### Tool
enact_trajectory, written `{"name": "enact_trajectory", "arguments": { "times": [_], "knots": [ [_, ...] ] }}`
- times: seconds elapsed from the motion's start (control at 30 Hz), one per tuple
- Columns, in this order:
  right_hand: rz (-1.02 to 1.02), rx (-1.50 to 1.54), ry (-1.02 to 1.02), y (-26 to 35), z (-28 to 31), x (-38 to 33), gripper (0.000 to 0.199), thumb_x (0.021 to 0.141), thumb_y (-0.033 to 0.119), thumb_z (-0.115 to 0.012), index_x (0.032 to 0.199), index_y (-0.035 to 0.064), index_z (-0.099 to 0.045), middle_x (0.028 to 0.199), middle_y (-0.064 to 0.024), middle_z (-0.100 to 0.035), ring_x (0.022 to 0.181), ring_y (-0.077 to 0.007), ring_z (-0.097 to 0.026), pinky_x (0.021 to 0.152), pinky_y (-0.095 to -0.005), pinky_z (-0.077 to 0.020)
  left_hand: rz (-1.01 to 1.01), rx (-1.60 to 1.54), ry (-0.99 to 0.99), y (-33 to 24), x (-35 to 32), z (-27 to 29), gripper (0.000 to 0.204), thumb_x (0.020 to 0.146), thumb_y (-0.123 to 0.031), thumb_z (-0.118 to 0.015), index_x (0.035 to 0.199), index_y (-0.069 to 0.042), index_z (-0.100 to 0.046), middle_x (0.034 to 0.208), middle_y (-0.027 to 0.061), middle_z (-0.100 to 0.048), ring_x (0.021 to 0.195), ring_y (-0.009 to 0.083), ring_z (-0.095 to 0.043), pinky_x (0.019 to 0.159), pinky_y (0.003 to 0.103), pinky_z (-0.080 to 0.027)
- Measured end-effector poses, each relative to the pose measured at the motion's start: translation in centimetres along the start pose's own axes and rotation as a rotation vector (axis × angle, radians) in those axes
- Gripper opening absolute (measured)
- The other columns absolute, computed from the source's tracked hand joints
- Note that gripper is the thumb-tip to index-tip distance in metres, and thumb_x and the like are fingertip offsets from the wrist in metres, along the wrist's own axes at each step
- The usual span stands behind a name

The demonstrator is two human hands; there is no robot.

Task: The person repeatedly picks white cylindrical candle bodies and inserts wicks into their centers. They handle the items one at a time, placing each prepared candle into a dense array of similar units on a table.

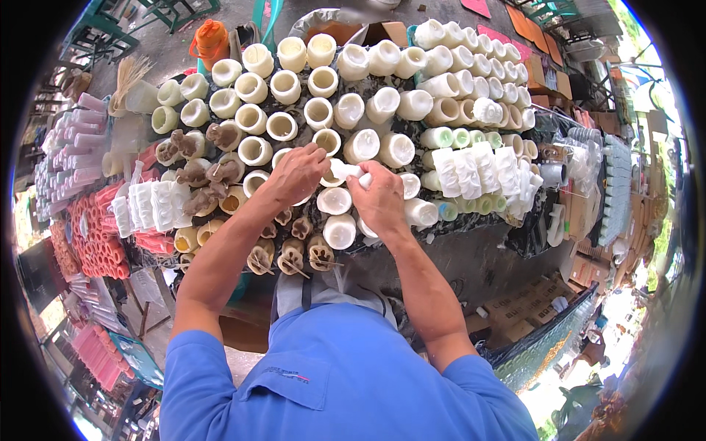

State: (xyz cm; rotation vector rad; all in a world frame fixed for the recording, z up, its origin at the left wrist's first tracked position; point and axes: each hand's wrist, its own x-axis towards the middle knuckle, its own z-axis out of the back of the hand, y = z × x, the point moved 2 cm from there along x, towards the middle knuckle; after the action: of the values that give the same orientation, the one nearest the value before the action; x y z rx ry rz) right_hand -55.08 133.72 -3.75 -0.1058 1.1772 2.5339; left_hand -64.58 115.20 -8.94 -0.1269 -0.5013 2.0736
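Rows of cream-white, thick-walled, wax-like cups point(285, 87) cover a dark table in front of me. My left hand point(300, 172) is closed above the middle rows, its fingers pinched together next to a round cup point(327, 141). Whatever lies between those fingertips, if anything, is too small to make out. Close on its right, my right hand point(379, 197) grips a small white piece point(348, 171) over the cups. That piece's exact kind is unclear. Nearer to me stand several tan hollow pieces point(292, 257) with thin sticks across them.
Brown lumpy figures point(193, 173) and white sculpted pieces point(156, 206) stand on the left, with pink-red tubes point(103, 234) beyond. More white sculpted pieces point(482, 170) sit at the right end. An orange jug point(211, 42) stands at the far left; flattened cardboard point(526, 309) lies lower right.
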Motion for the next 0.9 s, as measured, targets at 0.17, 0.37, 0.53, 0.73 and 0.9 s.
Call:
{"name": "enact_trajectory", "arguments": {
  "times": [0.17, 0.37, 0.53, 0.73, 0.9],
  "knots": [
    [0.171, -0.066, -0.068, -0.3, -2.4, 0.4, 0.030, 0.087, 0.012, -0.084, 0.113, 0.0005, -0.073, 0.103, -0.0228, -0.076, 0.092, -0.0421, -0.075, 0.083, -0.0484, -0.0595, -0.089, -0.063, -0.043, -0.3, -0.7, -0.6, 0.020, 0.076, -0.003, -0.073, 0.095, -0.006, -0.071, 0.096, 0.0058, -0.067, 0.097, 0.0261, -0.065, 0.083, 0.041, -0.052],
    [0.178, -0.060, -0.103, -1.3, -3.7, 1.5, 0.040, 0.087, 0.009, -0.085, 0.123, -0.0014, -0.071, 0.110, -0.0195, -0.077, 0.098, -0.0368, -0.076, 0.087, -0.0449, -0.0601, -0.186, -0.121, -0.079, 0.4, 0.1, -0.6, 0.023, 0.077, -0.006, -0.075, 0.099, -0.011, -0.072, 0.095, 0.0020, -0.065, 0.099, 0.0235, -0.063, 0.090, 0.039, -0.048],
    [-0.330, 0.447, 0.198, -3.3, -0.9, 0.8, 0.049, 0.095, 0.009, -0.083, 0.140, -0.0008, -0.065, 0.115, -0.0071, -0.075, 0.105, -0.0141, -0.072, 0.091, -0.0316, -0.0597, -0.257, -0.131, -0.004, 1.5, 1.7, -0.2, 0.023, 0.078, -0.008, -0.077, 0.099, -0.014, -0.072, 0.095, 0.0006, -0.063, 0.103, 0.0226, -0.062, 0.092, 0.039, -0.047],
    [-0.033, 0.569, 0.032, -1.5, 1.2, -4.0, 0.026, 0.099, 0.000, -0.078, 0.124, -0.0006, -0.073, 0.115, -0.0113, -0.078, 0.101, -0.0163, -0.073, 0.090, -0.0295, -0.0592, -0.280, -0.194, 0.109, 2.1, 3.9, -0.5, 0.007, 0.076, -0.008, -0.074, 0.078, -0.008, -0.068, 0.087, 0.0049, -0.061, 0.099, 0.0265, -0.061, 0.094, 0.042, -0.051],
    [0.500, 0.112, -0.301, 0.6, 0.3, -4.7, 0.037, 0.083, -0.008, -0.084, 0.117, -0.0003, -0.074, 0.110, -0.0194, -0.078, 0.104, -0.0415, -0.075, 0.092, -0.0482, -0.0608, -0.258, -0.255, 0.207, 2.7, 4.9, -0.4, 0.008, 0.079, -0.010, -0.072, 0.076, -0.006, -0.067, 0.086, 0.0077, -0.061, 0.094, 0.0293, -0.062, 0.091, 0.044, -0.053]
  ]
}}
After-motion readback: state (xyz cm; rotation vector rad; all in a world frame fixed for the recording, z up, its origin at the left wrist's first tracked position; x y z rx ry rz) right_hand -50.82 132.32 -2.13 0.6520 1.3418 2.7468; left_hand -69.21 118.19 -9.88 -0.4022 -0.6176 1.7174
